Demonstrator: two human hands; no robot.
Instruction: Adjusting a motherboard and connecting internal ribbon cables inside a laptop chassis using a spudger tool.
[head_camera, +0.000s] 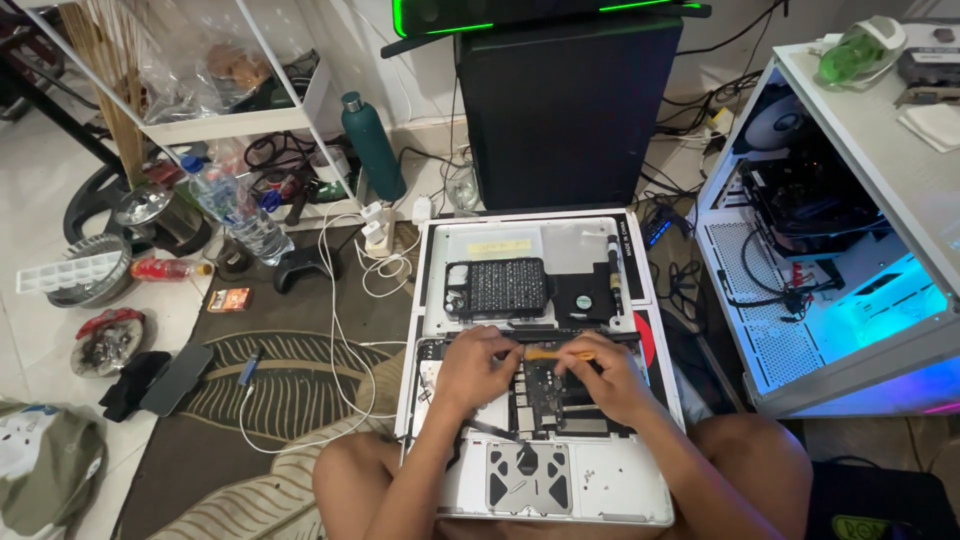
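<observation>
Right hand (608, 378) fingers pinched on an orange-handled tool (556, 354), laid level over the circuit board (545, 395). Left hand (478, 365) fingertips curled together, pressing down beside its tip. Beneath, opened silver laptop (620, 490) across bare knees; screwdriver bit case (498, 287) just beyond

The orange pry tool (558, 354) is gripped between both hands over the opened laptop (640, 490). Just beyond the grip, passage is blocked by the screwdriver bit case (497, 287) and small fan (584, 296). Left of it, white cables (345, 350) cross the rug. Right, the lit computer case (830, 270) stands close.
</observation>
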